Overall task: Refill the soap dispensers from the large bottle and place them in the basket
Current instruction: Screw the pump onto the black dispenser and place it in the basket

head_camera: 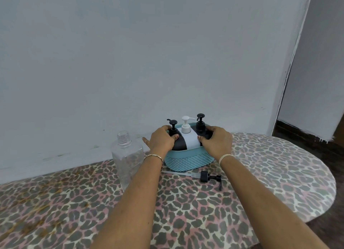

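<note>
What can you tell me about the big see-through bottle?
The bottle is clear plastic and looks empty. It stands upright on the leopard-print table, left of the teal basket. Its threaded neck is open, with no cap. Its black pump lies loose on the table in front of the basket. The left arm crosses in front of it; whether they touch is unclear.

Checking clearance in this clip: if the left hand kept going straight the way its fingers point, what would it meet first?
The left hand points away from the person, toward the wall. Its fingers already rest on the left black dispenser at the basket rim. Past that, probably the wall, though depth is unclear.
</note>
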The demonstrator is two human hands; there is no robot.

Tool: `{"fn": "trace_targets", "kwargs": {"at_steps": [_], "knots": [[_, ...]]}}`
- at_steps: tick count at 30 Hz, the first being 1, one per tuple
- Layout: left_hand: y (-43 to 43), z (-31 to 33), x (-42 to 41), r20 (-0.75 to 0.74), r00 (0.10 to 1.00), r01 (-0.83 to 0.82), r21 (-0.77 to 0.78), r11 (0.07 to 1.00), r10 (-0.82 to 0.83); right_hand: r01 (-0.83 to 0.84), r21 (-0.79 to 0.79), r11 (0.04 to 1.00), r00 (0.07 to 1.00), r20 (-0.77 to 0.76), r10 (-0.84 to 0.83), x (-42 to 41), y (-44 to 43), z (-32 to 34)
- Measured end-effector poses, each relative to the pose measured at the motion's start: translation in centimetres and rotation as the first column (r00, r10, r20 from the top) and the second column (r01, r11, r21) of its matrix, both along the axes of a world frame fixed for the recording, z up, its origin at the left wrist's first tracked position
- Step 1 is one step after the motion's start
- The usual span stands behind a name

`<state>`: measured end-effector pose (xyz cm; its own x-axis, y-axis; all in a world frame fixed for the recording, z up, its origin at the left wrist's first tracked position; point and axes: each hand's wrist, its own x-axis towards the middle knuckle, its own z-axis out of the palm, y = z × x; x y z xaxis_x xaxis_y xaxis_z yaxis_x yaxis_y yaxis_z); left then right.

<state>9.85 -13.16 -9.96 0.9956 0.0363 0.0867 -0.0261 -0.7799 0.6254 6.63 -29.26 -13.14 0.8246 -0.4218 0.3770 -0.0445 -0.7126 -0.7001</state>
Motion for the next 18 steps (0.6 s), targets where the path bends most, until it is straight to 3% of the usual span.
{"fn": "trace_targets", "kwargs": {"at_steps": [18], "knots": [[0.01,-0.34,0.18,0.04,0.998,0.042,0.106,0.993,-0.046,0.046,-0.055,0.997,0.996,-0.08,-0.05,-0.67,-0.06,0.46]]}}
